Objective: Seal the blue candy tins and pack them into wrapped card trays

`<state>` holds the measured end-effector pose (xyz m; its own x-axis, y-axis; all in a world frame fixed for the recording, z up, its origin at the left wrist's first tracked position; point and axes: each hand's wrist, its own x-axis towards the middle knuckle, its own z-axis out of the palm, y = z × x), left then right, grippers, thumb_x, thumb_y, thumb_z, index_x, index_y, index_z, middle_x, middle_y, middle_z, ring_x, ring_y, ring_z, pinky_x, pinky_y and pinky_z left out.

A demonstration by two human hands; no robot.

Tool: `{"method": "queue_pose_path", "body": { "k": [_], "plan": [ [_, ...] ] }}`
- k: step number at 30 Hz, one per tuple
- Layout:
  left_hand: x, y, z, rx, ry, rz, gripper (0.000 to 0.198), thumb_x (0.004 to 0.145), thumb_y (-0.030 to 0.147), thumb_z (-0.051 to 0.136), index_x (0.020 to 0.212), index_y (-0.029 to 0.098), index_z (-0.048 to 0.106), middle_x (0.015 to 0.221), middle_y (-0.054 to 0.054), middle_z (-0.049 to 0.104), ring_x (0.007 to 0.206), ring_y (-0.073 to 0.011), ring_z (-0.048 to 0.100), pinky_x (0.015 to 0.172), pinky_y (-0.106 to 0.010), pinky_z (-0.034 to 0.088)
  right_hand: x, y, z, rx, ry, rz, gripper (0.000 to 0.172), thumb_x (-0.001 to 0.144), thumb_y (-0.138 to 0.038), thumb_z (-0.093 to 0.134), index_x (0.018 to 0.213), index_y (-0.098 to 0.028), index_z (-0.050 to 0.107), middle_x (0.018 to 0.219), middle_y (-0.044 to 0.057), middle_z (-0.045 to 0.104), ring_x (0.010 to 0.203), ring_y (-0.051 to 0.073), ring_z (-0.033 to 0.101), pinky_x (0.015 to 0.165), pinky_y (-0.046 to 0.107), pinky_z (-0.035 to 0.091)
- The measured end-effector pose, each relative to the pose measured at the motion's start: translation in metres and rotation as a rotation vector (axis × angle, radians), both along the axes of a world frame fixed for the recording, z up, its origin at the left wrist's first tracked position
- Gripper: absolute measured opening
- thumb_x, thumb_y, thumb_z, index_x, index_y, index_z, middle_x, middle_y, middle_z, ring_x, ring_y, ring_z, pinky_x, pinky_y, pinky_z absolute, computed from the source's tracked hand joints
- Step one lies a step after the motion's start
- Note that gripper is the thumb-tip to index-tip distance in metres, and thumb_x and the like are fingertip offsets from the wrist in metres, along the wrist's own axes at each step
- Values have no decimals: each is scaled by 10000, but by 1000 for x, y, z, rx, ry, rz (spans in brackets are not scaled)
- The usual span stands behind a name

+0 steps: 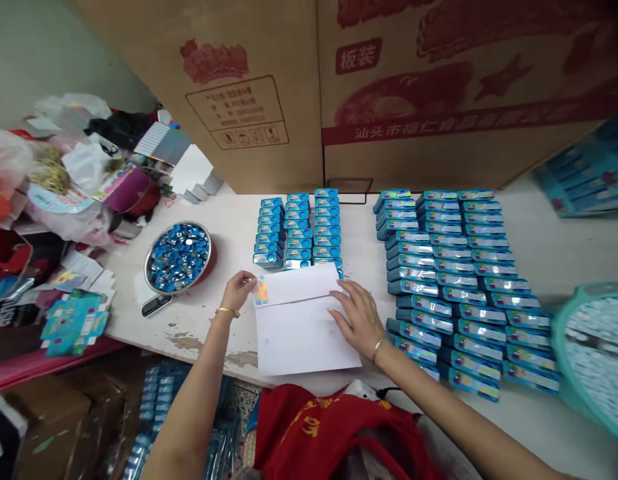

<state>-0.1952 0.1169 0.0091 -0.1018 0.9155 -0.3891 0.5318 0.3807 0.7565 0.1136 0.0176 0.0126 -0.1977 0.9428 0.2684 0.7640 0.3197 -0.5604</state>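
Note:
A white sheet (299,340) lies in front of me, with its upper strip (299,285) folded over. At the strip's left end is a shiny rainbow-coloured sticker patch (261,291). My left hand (237,291) pinches the upper left corner beside that patch; whether a loose sticker is between the fingertips is too small to tell. Fingers spread, my right hand (359,315) rests on the sheet's right side, its fingertips at the strip's edge. Beyond the sheet stand short rows of small blue tins (299,235), the nearest partly covered by the paper.
Longer rows of blue tins (449,287) fill the right side, beside a green basin (563,333) of pale pieces. On the left stands a pan (209,263) of blue round caps (179,257). Large cardboard boxes (299,167) wall off the back. Clutter (89,173) covers the far left.

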Motion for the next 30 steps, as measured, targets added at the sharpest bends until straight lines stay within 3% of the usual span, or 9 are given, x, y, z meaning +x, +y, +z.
{"method": "queue_pose_path", "body": {
  "k": [4,7,10,14,17,23,26,28,30],
  "plan": [
    [38,-34,19,49,-263,-126,286,721,424,666,790,168,560,668,16,564,608,-104,510,599,-229,442,-36,13,12,-28,-32,12,468,940,-391,411,1339,-147,442,1403,149,453,1357,307,293,1092,524,229],
    [58,-41,31,132,-301,-222,249,780,390,622,864,159,584,700,5,577,619,-106,518,600,-228,446,-54,31,11,-124,-21,32,362,958,-365,369,1220,-195,551,1181,108,622,1169,275,489,1036,497,262],
    [65,-33,38,292,-71,-400,250,857,313,531,1049,172,606,826,-27,629,734,-134,568,703,-266,468,-62,52,8,-240,17,21,319,966,-334,351,886,-226,641,864,48,668,885,213,572,835,378,356],
    [66,-12,42,567,432,-691,246,907,228,457,1064,228,646,1001,-68,649,961,-204,564,841,-366,423,-64,77,9,-294,39,26,312,953,-322,386,756,-217,604,822,30,666,853,194,574,725,317,308],
    [69,-1,38,647,594,-760,252,917,202,439,1059,229,646,1069,-76,651,991,-219,554,836,-388,409,-64,96,11,-392,70,13,300,938,-316,416,719,-212,594,812,15,679,837,182,584,712,300,294],
    [74,-7,30,705,398,-719,157,917,220,448,942,192,600,1107,-92,634,1018,-216,563,847,-381,437,-58,125,0,-497,36,-69,292,924,-305,433,704,-217,602,806,12,696,809,188,582,713,307,290],
    [70,-8,35,713,159,-427,99,904,258,487,959,194,538,1035,-87,616,961,-189,572,782,-328,464,-53,133,-6,-451,-63,-117,273,919,-263,431,729,-205,617,869,48,700,877,219,574,723,328,277],
    [66,1,37,683,125,-227,208,898,268,506,1092,192,500,1052,-85,604,923,-177,572,745,-303,467,-52,135,-6,-434,-102,-104,276,922,-254,427,731,-196,618,876,62,695,890,226,570,731,335,272],
    [64,15,33,631,202,-272,407,892,244,512,1284,198,411,1092,-79,612,926,-181,570,780,-311,466,-55,135,-4,-426,-103,-58,280,925,-259,430,724,-194,614,856,59,687,894,221,570,734,332,268]
  ]
}}
